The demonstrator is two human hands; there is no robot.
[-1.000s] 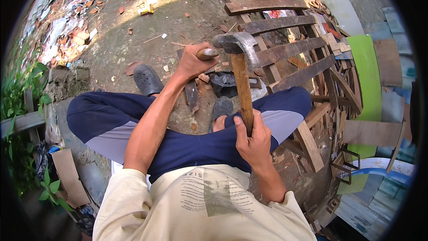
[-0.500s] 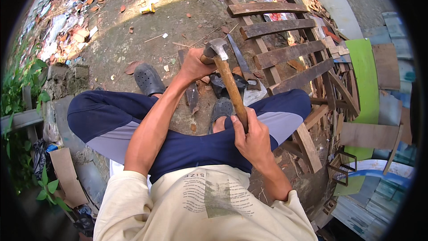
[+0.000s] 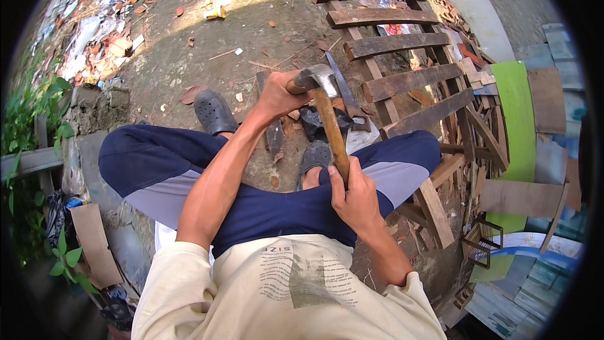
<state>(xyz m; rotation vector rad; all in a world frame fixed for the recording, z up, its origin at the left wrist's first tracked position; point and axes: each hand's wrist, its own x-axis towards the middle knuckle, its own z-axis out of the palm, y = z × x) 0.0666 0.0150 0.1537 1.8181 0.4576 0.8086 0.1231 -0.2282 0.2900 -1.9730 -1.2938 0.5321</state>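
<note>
A hammer (image 3: 331,127) with a shiny metal head and brown wooden handle slants above my lap. My right hand (image 3: 357,194) is closed around the lower end of its handle, thumb along the side. My left hand (image 3: 279,96) is closed beside the hammer head, on a short round wooden piece (image 3: 293,86) whose end shows against the head; my fingers hide the rest. Beyond the hammer, a handsaw (image 3: 341,85) lies on the ground, its handle near a black plastic bag (image 3: 313,121). A dark wooden board (image 3: 273,132) lies below my left wrist.
At the right stands a slatted wooden frame (image 3: 402,47), close to my right knee. Past it lean a green panel (image 3: 513,119) and plywood pieces. A broken block wall (image 3: 97,110) and plants (image 3: 70,264) are at the left. Litter (image 3: 94,41) and dry leaves cover the far ground.
The hammer head has shifted slightly right and toward me relative to my left hand. Both hands keep their grips. The whole view has moved a little.
</note>
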